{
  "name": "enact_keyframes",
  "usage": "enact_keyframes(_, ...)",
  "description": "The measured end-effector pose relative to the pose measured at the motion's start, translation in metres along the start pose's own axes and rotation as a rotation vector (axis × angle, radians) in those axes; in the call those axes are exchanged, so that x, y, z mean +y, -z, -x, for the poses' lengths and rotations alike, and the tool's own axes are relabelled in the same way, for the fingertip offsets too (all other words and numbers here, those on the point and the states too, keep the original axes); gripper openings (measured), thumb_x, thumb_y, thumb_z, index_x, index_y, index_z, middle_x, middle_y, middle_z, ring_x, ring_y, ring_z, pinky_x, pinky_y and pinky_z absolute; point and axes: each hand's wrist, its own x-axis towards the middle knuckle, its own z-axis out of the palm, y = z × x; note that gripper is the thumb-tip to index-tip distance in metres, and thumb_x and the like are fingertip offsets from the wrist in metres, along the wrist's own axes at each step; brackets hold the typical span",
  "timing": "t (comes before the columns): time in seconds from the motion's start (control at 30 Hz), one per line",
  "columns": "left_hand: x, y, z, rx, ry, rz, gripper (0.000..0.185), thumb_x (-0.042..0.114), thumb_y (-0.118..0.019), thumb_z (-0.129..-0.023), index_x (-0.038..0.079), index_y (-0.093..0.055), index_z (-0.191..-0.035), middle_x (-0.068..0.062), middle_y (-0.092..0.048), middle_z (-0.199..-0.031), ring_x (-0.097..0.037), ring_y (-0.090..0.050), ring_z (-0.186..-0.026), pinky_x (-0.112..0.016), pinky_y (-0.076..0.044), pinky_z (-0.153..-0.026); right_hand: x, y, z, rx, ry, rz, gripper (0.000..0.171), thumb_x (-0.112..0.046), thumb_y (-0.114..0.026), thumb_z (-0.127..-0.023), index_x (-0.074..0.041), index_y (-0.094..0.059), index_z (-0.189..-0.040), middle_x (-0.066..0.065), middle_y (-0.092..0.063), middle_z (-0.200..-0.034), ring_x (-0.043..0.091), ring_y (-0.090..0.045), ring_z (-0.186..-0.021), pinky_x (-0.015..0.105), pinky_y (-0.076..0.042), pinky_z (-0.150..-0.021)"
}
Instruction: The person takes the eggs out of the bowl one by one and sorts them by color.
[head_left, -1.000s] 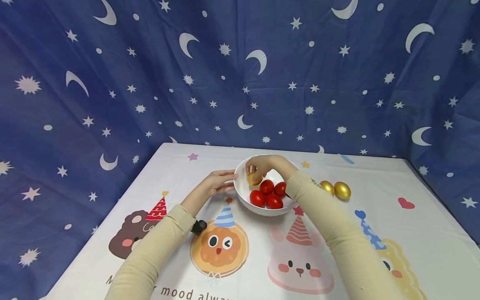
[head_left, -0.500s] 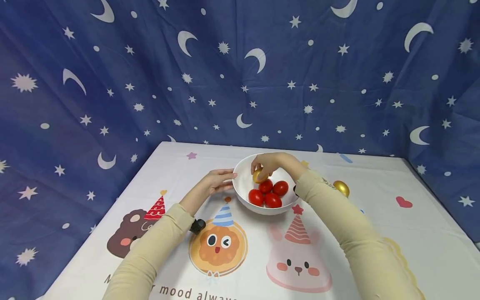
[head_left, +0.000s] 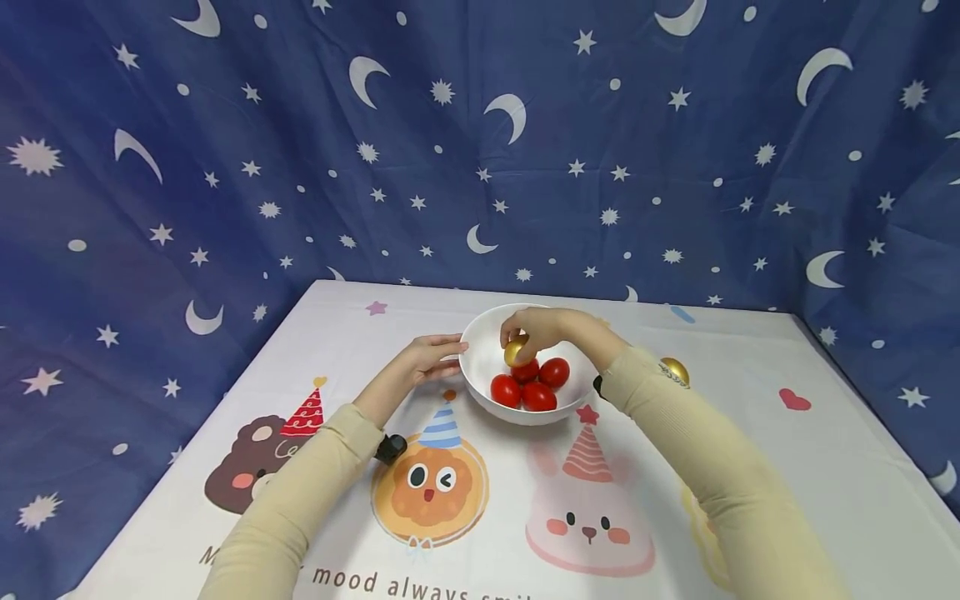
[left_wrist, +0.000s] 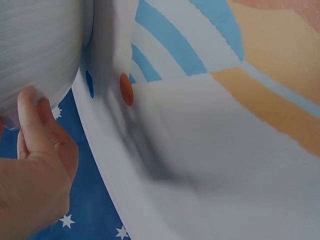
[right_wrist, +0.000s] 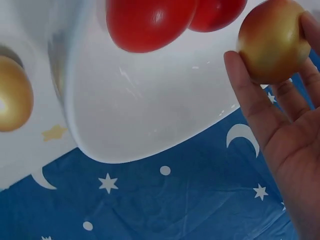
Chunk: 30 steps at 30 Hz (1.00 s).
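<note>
Golden in the fingertips of the right hand [head_left: 536, 329]: a small egg [head_left: 516, 350], pinched between thumb and curled fingers [right_wrist: 250, 95], held over the inner, far-left part of the white bowl [head_left: 468, 367] and just above the red eggs [head_left: 528, 385] lying at its bottom. Hanging below the palm, so straight down from the fingers to the bowl's floor; long axis hard to judge, seemingly tilted rather than flat. Nearer by far to the right hand than to the left hand [head_left: 427, 360], which rests against the bowl's outer left wall with fingers fairly straight and together, gripping nothing. From the head view: both cream sleeves, the whole bowl, and a second golden egg [head_left: 675, 369] on the printed tablecloth [head_left: 300, 350], right of the bowl and partly hidden by the forearm. From the right wrist view only: the pinch itself and the gap between egg and bowl wall. From the left wrist view only: fingertips [left_wrist: 30, 107] touching the bowl's outside.
</note>
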Motion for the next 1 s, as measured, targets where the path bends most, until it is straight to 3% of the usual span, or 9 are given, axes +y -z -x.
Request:
enact_keyframes(0.17,-0.001,-0.001,-0.001,0.003,0.010,0.005,0.052,0.012,-0.062,-0.091,0.010,-0.045,-0.140,-0.015,-0.047,-0.140,-0.017,-0.061,-0.096,-0.019,-0.061,-0.074,0.001,-0.006,0.007,0.036,-0.001,0.025,0.023,-0.011,-0.069,-0.084,-0.008,-0.063,-0.106,0.009,-0.062,-0.105,0.022,-0.056,-0.097,0.031,-0.057,-0.091)
enact_keyframes(0.5,0.000,-0.001,-0.001,-0.006,0.012,0.016,0.051,0.012,-0.061,-0.092,0.009,-0.045,-0.140,-0.017,-0.047,-0.140,-0.009,-0.062,-0.075,-0.017,-0.061,-0.072,0.001,-0.009,0.020,0.144,0.030,0.035,0.023,-0.011,-0.071,-0.083,-0.005,-0.066,-0.104,0.011,-0.066,-0.103,0.023,-0.058,-0.095,0.035,-0.056,-0.091)
enact_keyframes(1.0,0.000,0.000,-0.003,0.003,0.011,0.004,0.050,0.012,-0.062,-0.091,0.009,-0.047,-0.139,-0.016,-0.049,-0.138,-0.012,-0.062,-0.082,-0.019,-0.061,-0.073,0.004,-0.015,0.046,0.265,0.030,-0.016,0.027,-0.013,-0.074,-0.082,-0.005,-0.066,-0.106,0.010,-0.069,-0.102,0.021,-0.062,-0.090,0.031,-0.060,-0.085)
